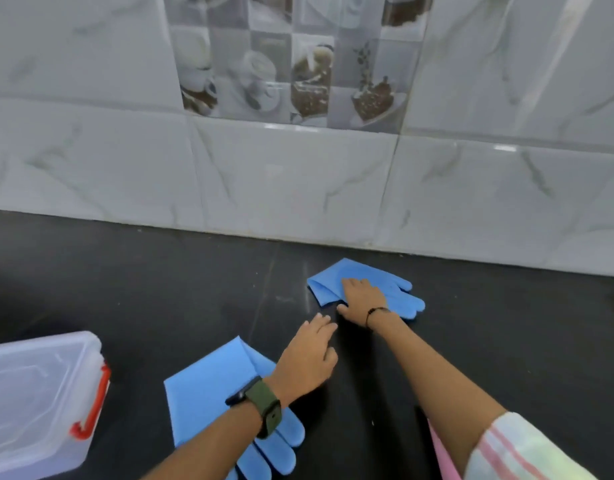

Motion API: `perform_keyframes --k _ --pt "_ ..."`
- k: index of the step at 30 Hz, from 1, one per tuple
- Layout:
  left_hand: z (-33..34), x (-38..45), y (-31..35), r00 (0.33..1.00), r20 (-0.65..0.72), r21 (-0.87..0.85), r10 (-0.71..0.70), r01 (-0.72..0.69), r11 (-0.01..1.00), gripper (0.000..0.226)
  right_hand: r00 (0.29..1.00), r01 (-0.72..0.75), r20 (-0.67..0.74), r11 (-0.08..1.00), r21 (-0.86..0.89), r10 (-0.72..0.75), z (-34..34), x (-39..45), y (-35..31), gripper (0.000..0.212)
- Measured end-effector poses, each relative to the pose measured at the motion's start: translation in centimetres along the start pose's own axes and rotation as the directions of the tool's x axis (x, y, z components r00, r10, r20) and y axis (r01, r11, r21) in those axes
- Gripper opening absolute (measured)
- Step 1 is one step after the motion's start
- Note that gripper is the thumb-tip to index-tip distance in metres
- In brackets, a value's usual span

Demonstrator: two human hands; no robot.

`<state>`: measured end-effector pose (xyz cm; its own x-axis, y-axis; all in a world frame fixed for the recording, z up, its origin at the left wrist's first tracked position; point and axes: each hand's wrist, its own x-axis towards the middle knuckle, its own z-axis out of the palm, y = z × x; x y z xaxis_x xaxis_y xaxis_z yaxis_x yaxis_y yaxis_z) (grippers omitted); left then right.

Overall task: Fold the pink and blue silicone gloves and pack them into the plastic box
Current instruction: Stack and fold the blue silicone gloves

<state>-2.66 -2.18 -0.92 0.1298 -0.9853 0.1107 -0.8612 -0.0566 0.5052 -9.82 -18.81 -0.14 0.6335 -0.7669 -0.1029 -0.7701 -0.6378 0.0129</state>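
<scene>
- Head view: the right hand (361,299) presses flat, fingers spread, on the far blue glove (333,282) near the wall; its fingers point right, long axis left-right.
- The left hand (307,358) hovers open, holding nothing, beside the near blue glove (208,393).
- Risk, I think: silicone may spring open if pressure lifts, and the plastic box (38,393) seems still lidded.

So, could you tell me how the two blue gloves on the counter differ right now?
The far blue glove lies by the tiled wall under the right hand; the near blue glove lies beside the plastic box, untouched, under the left wrist. The far glove's cuff is creased; the near one's looks flatter. Both are blue and lie flat.
</scene>
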Motion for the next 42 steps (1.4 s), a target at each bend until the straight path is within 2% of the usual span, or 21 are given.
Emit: perform_keyframes --k 3,7,10,13,14,16,17,18,19,20,22,24,26,28,29,30,33,35,38,40,42 --pt "0.1 -0.8 -0.1 0.992 -0.036 -0.207 -0.119 0.11 0.972 0.045 0.998 0.011 -0.054 0.996 -0.091 -0.016 1.0 3.6 -1.7 0.041" --pt "-0.7 -2.2 0.0 0.956 0.026 -0.488 -0.292 0.267 0.831 0.03 0.997 0.063 0.043 0.992 -0.105 -0.059 0.3 6.2 -2.5 0.033" --pt "-2.0 -2.1 -0.1 0.889 0.131 -0.714 -0.438 0.391 0.58 0.026 0.995 0.086 0.054 0.994 0.066 -0.09 -1.5 6.0 -2.1 0.022" --pt "-2.2 -1.1 -0.2 0.824 0.243 -0.843 -0.511 0.44 0.31 0.023 0.992 0.093 -0.108 0.945 0.312 -0.062 -4.5 4.3 -1.4 0.02" --pt "-2.1 -0.6 0.0 0.803 0.302 -0.872 -0.513 0.45 0.192 0.023 0.984 0.113 -0.168 0.917 0.382 -0.052 -5.7 3.5 -1.2 0.021" --pt "-2.1 0.1 0.6 0.742 0.417 -0.895 -0.526 0.435 -0.097 0.033 0.964 0.178 -0.26 0.865 0.469 -0.057 -8.1 1.4 -0.8 0.022" --pt "-2.2 0.4 0.8 0.708 0.45 -0.89 -0.544 0.406 -0.208 0.041 0.956 0.207 -0.285 0.842 0.498 -0.067 -9.3 0.2 -0.6 0.023" --pt "-2.4 0.6 1.0 0.683 0.452 -0.891 -0.574 0.375 -0.255 0.048 0.952 0.227 -0.298 0.819 0.527 -0.072 -10.5 -1.1 -0.4 0.025" --pt "-2.5 0.9 1.2 0.681 0.424 -0.905 -0.598 0.344 -0.25 0.053 0.95 0.239 -0.306 0.793 0.56 -0.07 -11.5 -2.4 -0.1 0.027" --pt "-2.6 1.2 1.3 0.702 0.373 -0.927 -0.606 0.315 -0.205 0.053 0.949 0.239 -0.309 0.759 0.606 -0.052 -12.3 -3.6 0.2 0.03" --pt "-2.7 1.5 1.6 0.796 0.269 -0.958 -0.542 0.28 -0.065 0.04 0.956 0.21 -0.292 0.641 0.739 0.023 -13.2 -5.8 0.8 0.034" --pt "-3.2 1.4 2.0 0.853 0.242 -0.966 -0.462 0.255 -0.034 0.04 0.954 0.183 -0.275 0.501 0.846 0.116 -13.5 -7.4 1.3 0.036" --pt "-3.7 1.4 1.9 0.87 0.284 -0.958 -0.403 0.276 -0.08 0.054 0.943 0.148 -0.243 0.366 0.919 0.227 -13.5 -8.1 1.6 0.036" --pt "-4.6 1.7 1.9 0.865 0.378 -0.923 -0.329 0.327 -0.202 0.07 0.932 0.095 -0.174 0.248 0.964 0.319 -13.3 -8.3 1.9 0.035" --pt "-5.3 1.9 2.2 0.862 0.414 -0.903 -0.294 0.347 -0.255 0.071 0.93 0.061 -0.127 0.195 0.979 0.345 -13.1 -8.4 2.1 0.035" --pt "-5.9 2.3 2.5 0.866 0.416 -0.901 -0.279 0.351 -0.255 0.062 0.929 0.023 -0.076 0.148 0.989 0.362 -12.9 -8.3 2.1 0.034" --pt "-7.9 3.4 4.2 0.869 0.344 -0.935 -0.356 0.352 -0.042 0.015 0.908 -0.059 0.034 0.047 0.997 0.417 -12.6 -8.1 2.1 0.033" --pt "-9.2 4.1 5.1 0.881 0.293 -0.939 -0.372 0.338 0.061 0.015 0.888 -0.013 0.011 0.0 1.0 0.46 -13.1 -7.8 1.8 0.034" --pt "-10.7 4.5 5.6 0.927 0.206 -0.968 -0.313 0.24 0.074 0.021 0.864 0.113 -0.092 -0.012 0.994 0.495 -14.0 -7.8 1.9 0.031" --pt "-10.8 3.5 6.0 0.931 0.2 -0.969 -0.305 0.234 0.077 0.03 0.863 0.124 -0.129 0.041 0.991 0.488 -13.4 -8.6 2.1 0.031" --pt "-9.3 1.0 5.7 0.925 0.235 -0.96 -0.299 0.269 0.079 0.046 0.889 0.023 -0.097 0.169 0.985 0.448 -11.2 -10.2 1.9 0.03"
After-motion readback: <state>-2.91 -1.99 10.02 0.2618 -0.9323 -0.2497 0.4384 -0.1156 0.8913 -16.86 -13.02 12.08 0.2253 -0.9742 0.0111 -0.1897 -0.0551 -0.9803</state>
